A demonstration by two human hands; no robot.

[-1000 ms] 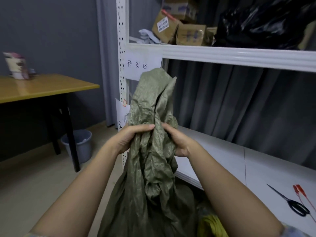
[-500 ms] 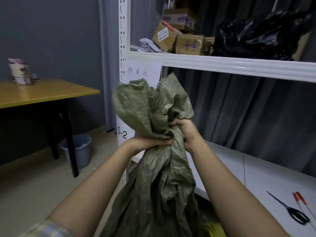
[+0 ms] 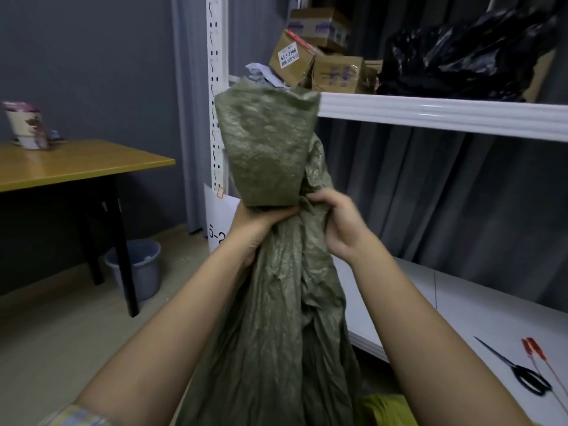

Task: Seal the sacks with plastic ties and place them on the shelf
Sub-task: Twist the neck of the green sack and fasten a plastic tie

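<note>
Gathering step: my left hand (image 3: 261, 222) clenched the bunched neck of the crinkled olive-green woven sack (image 3: 276, 302), right hand (image 3: 335, 222) pinching folds beside it. Sack hung before the white metal shelf (image 3: 430, 115). Next, probably fetch a red-tipped plastic tie (image 3: 534, 353).
</note>
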